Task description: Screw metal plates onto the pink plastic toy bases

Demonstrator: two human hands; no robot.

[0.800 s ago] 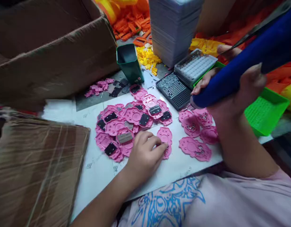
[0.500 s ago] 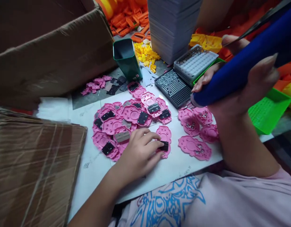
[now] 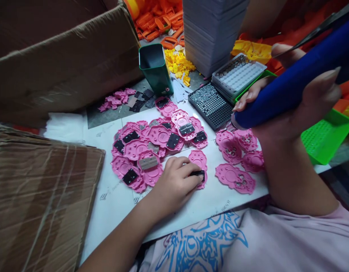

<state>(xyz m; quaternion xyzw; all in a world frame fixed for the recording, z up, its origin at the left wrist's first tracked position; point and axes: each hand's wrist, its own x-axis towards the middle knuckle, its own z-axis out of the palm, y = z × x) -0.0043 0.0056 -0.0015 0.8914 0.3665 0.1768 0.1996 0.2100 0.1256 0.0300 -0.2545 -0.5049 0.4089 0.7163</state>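
My left hand (image 3: 178,182) is closed over a pink plastic cover (image 3: 197,159) lying on the white board. Its fingertips press on a small black plate (image 3: 201,173) at the near end of that cover, and hide part of it. My right hand (image 3: 300,98) is wrapped round a blue electric screwdriver (image 3: 288,79), tip pointing down and left. A thin pointed metal tool (image 3: 313,34), perhaps tweezers, also lies in the right hand near the thumb. Left of my left hand is a heap of pink covers (image 3: 160,136) with black or silver plates. Pink covers with small metal discs (image 3: 232,174) lie under the right wrist.
A black perforated tray (image 3: 210,104) of screws sits beside stacked white trays (image 3: 239,73) and a bright green basket (image 3: 327,136). Behind stand a dark green bin (image 3: 156,71) and a tall grey stack (image 3: 212,34). Cardboard boxes (image 3: 64,60) border the left side.
My left hand has shifted slightly to the right, its fingers covering more of the black plate. The right hand keeps holding the screwdriver. The whole view has moved a little.
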